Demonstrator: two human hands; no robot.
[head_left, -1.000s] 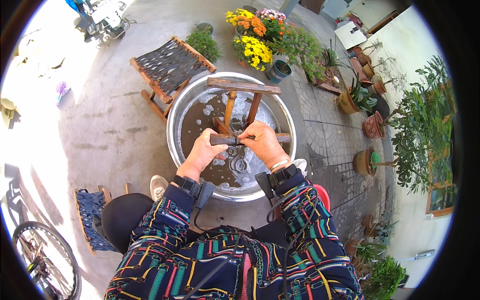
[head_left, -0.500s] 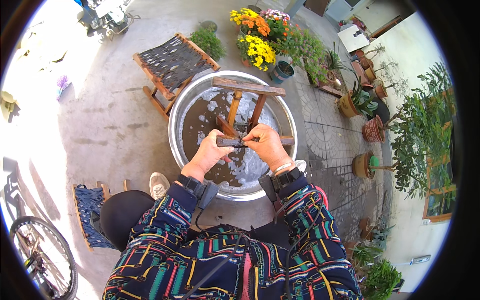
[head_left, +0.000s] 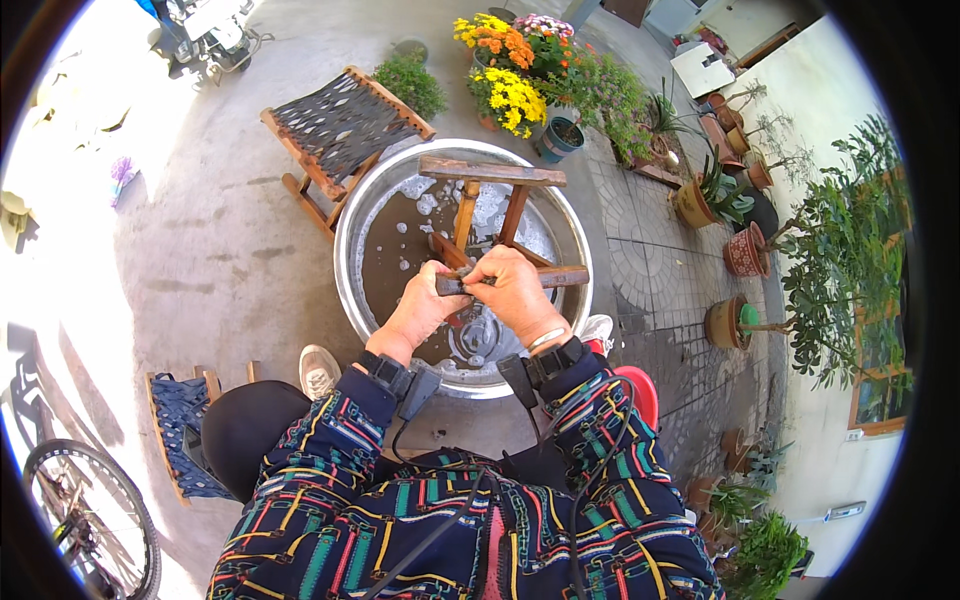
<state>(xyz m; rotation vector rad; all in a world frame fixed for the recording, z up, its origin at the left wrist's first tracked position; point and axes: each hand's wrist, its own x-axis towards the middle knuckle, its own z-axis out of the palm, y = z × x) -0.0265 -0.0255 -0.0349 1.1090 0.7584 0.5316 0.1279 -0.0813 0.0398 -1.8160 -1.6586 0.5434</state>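
Observation:
A wooden folding-stool frame (head_left: 492, 172) without a seat stands inside a wide metal basin (head_left: 345, 255) of murky, foamy water (head_left: 382, 270). My left hand (head_left: 418, 308) is closed around the left end of the frame's near bar, thumb along its side. My right hand (head_left: 512, 292) lies over the middle of that bar, its thumb and fingertips pinched close to my left thumb. What those fingertips pinch is too small to make out. The bar's right end sticks out past my right hand.
Left of the basin stands a folding stool (head_left: 345, 130) with a dark woven seat. Another woven-seat stool (head_left: 185, 440) is by my left knee. A red basin (head_left: 640, 395) sits at my right. Potted flowers (head_left: 510, 95) stand beyond, a bicycle (head_left: 95, 520) at lower left.
My right hand has slid left along the near bar, toward my left thumb, baring more of the bar's right end. Ripples now spread on the water below it.

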